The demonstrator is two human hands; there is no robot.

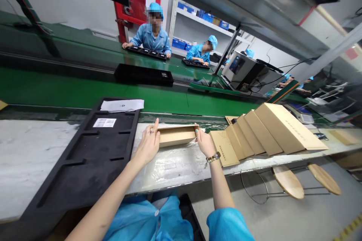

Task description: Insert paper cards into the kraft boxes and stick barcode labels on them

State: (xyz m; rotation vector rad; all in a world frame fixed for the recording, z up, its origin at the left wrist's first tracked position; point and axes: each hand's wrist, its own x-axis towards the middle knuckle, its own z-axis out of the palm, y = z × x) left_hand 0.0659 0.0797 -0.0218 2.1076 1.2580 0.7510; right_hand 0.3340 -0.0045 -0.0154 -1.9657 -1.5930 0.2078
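The left hand [148, 141], fingers slightly spread and one pointing up, gripped the left end of a plain brown cardboard box [175, 141]; the right hand [205, 143] pinched its right end. The box sat open-faced at the frame's centre, between a black tray [96, 175] at left and overlapping cartons [254, 131] at right.

Long, glossy white worktop [172, 167]
Toward its left, a shallow black rectangular tray [93, 165] reaches from near edge to far edge; toward its right, tan cardboard boxes [260, 139] lean overlapping.
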